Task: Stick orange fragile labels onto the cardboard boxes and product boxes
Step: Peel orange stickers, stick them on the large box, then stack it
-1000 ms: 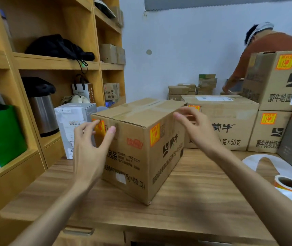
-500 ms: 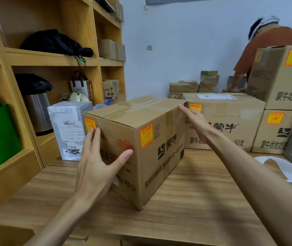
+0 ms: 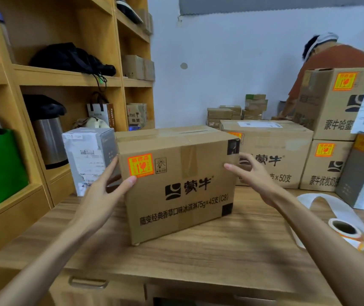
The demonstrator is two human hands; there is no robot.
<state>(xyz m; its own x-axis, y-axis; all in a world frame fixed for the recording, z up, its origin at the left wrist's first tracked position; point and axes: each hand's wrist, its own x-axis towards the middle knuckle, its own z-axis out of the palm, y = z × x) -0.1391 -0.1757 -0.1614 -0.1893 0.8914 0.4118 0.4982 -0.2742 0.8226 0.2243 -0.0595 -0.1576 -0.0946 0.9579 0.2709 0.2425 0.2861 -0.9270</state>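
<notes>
A brown cardboard box point(image 3: 198, 171) stands on the wooden desk point(image 3: 220, 257), its printed front facing me. An orange fragile label point(image 3: 140, 165) is stuck at the front's upper left corner. My left hand point(image 3: 103, 195) grips the box's left front edge, thumb on the front just under the label and fingers on the left side. My right hand point(image 3: 254, 177) hovers at the box's right edge with fingers spread and holds nothing. A roll of orange labels point(image 3: 345, 230) lies on the desk at the right, with its white backing strip point(image 3: 322, 202) trailing behind it.
Labelled cartons stand behind and to the right: a wide one point(image 3: 276, 146) and two stacked point(image 3: 335, 107). A grey product box point(image 3: 86, 155) sits left of my box, a dark one point(image 3: 362, 171) at far right. Wooden shelves point(image 3: 66, 78) line the left. A person point(image 3: 331, 56) bends over at the back.
The box has been turned on the desk, so its labelled end now faces me squarely. My left hand moved to the left edge, and my right hand came off the far corner to the right edge.
</notes>
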